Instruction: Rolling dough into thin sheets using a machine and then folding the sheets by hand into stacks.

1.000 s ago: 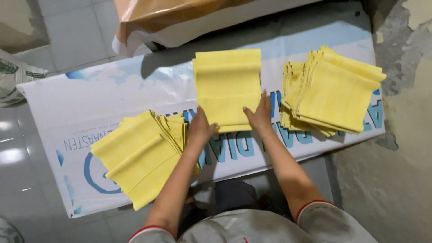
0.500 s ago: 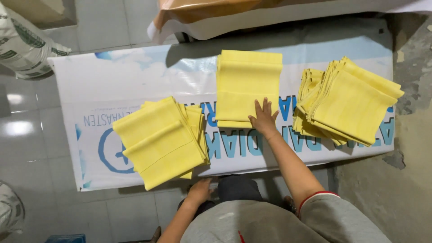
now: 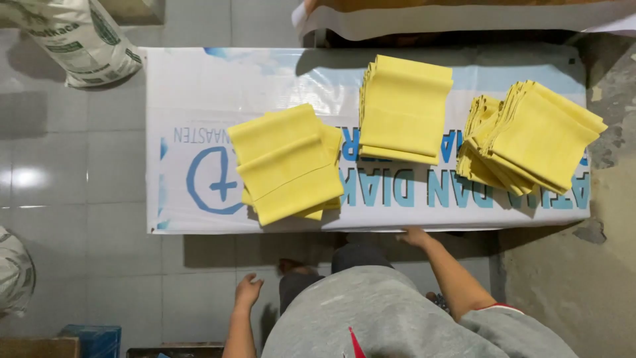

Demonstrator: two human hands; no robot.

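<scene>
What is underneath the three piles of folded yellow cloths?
A white and blue printed plastic banner lies under the left pile of yellow cloths, the middle pile and the right pile. The banner covers the table beneath completely, and the piles hide parts of its print.

White printed sack (image 3: 83,41), blue box (image 3: 91,339), perhaps plastic; tiled floor (image 3: 73,172)

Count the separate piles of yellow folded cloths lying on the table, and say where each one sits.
3. The left pile lies fanned near the front edge, the middle pile sits neatly further back, and the right pile is splayed by the table's right end.
</scene>
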